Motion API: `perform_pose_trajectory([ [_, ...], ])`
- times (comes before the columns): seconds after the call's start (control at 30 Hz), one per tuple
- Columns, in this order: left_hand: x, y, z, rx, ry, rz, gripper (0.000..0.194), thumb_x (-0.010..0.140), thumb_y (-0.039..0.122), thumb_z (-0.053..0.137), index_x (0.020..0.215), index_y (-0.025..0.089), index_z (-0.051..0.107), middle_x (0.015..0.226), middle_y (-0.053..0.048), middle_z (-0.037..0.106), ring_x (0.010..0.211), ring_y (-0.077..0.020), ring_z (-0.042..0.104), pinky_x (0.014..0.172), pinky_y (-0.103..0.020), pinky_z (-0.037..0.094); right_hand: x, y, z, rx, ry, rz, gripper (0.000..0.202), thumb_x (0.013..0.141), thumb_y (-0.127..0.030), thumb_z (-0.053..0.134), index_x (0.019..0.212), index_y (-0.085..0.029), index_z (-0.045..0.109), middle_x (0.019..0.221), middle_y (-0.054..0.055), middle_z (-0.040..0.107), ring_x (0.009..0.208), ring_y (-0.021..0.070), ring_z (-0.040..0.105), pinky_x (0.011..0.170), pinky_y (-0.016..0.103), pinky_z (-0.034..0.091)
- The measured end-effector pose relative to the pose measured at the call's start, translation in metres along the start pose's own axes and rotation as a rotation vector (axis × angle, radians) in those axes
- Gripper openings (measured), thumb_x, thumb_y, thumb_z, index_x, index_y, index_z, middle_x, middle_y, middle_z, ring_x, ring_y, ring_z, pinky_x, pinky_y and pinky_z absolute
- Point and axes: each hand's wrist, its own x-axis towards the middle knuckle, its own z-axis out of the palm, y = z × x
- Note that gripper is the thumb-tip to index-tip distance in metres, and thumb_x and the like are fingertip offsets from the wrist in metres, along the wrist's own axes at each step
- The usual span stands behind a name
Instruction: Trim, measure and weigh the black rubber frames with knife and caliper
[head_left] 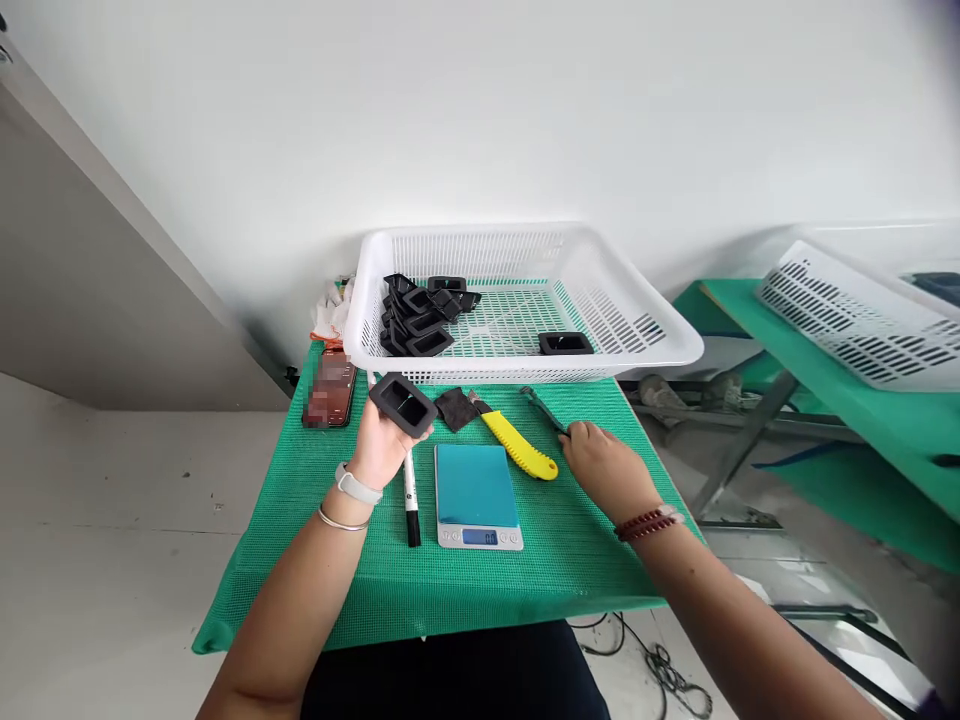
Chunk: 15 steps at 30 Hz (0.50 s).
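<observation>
My left hand (381, 445) holds up a black rectangular frame-like part (390, 390) with a recessed middle, above the green-covered table (315, 560). My right hand (606, 462) is closed round the handle of a dark tool (546, 408) that lies slanted on the cloth, its far end pointing back left. Between the hands are a digital scale (477, 488) with a blue plate and a yellow-handled knife (525, 446). A dark scrap (454, 408) lies by the knife's tip. Left of the scale is a white marker (409, 490) with a black cap.
Behind, a white basket (637, 300) holds several black parts (420, 318) on its left and one (565, 343) at the right. A phone (330, 388) and white gloves (330, 312) are at the left. Another basket (847, 320) stands on green shelving at the right.
</observation>
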Motion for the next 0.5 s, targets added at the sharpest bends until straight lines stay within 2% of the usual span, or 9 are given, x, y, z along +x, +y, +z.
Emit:
perform_pose_trajectory([
  [0.1, 0.0, -0.002, -0.001, 0.082, -0.054, -0.001, 0.047, 0.093, 0.059, 0.045, 0.092, 0.016, 0.064, 0.071, -0.004, 0.063, 0.052, -0.0128, 0.056, 0.042, -0.024, 0.043, -0.001, 0.005, -0.002, -0.027, 0.007, -0.015, 0.011, 0.088, -0.011, 0.046, 0.084, -0.015, 0.056, 0.08, 0.015, 0.066, 0.07, 0.0245, 0.063, 0.057, 0.032, 0.039],
  [0.17, 0.0, -0.004, -0.003, 0.121, -0.104, -0.025, 0.048, 0.092, 0.061, 0.046, 0.09, 0.017, 0.065, 0.067, -0.003, 0.06, 0.045, -0.009, 0.047, 0.039, -0.021, 0.036, -0.004, 0.01, -0.004, -0.035, 0.017, -0.01, 0.016, 0.088, -0.008, 0.044, 0.092, -0.014, 0.058, 0.082, 0.014, 0.068, 0.068, 0.0237, 0.064, 0.055, 0.032, 0.038],
  [0.23, 0.0, -0.005, -0.005, 0.141, -0.103, -0.029, 0.043, 0.091, 0.058, 0.051, 0.087, 0.018, 0.066, 0.066, -0.002, 0.059, 0.047, -0.0087, 0.047, 0.04, -0.021, 0.037, -0.008, 0.012, -0.007, -0.03, 0.057, -0.005, 0.023, 0.091, -0.01, 0.039, 0.102, -0.014, 0.058, 0.085, 0.013, 0.07, 0.066, 0.023, 0.064, 0.053, 0.032, 0.038],
  [0.3, 0.0, -0.008, -0.007, 0.158, -0.081, -0.009, 0.038, 0.09, 0.055, 0.056, 0.085, 0.02, 0.067, 0.066, -0.001, 0.06, 0.051, -0.0101, 0.051, 0.042, -0.021, 0.041, -0.012, 0.009, -0.013, 0.004, 0.174, -0.042, 0.024, 0.095, -0.015, 0.037, 0.106, -0.014, 0.058, 0.085, 0.012, 0.071, 0.067, 0.0225, 0.065, 0.053, 0.031, 0.038],
  [0.37, 0.001, -0.01, -0.008, 0.169, -0.06, 0.015, 0.032, 0.089, 0.052, 0.06, 0.088, 0.021, 0.069, 0.07, -0.001, 0.064, 0.058, -0.0119, 0.057, 0.048, -0.023, 0.047, -0.014, -0.003, -0.022, 0.069, 0.332, -0.182, 0.022, 0.098, -0.023, 0.039, 0.103, -0.015, 0.059, 0.081, 0.01, 0.071, 0.069, 0.0215, 0.066, 0.054, 0.03, 0.04],
  [0.4, 0.001, -0.012, -0.009, 0.174, -0.054, 0.027, 0.029, 0.088, 0.05, 0.061, 0.091, 0.022, 0.07, 0.074, -0.001, 0.066, 0.062, -0.0127, 0.06, 0.051, -0.023, 0.05, -0.013, -0.012, -0.028, 0.11, 0.372, -0.293, 0.022, 0.099, -0.028, 0.041, 0.1, -0.015, 0.059, 0.08, 0.009, 0.07, 0.069, 0.0206, 0.065, 0.055, 0.03, 0.041],
  [0.5, 0.002, -0.015, -0.011, 0.2, -0.045, 0.071, 0.02, 0.088, 0.041, 0.065, 0.091, 0.022, 0.071, 0.078, -0.001, 0.069, 0.069, -0.0141, 0.064, 0.057, -0.024, 0.054, -0.007, -0.044, -0.044, 0.229, 0.378, -0.499, 0.044, 0.1, -0.053, 0.038, 0.078, -0.018, 0.054, 0.063, 0.003, 0.059, 0.053, 0.0162, 0.053, 0.049, 0.029, 0.036],
])
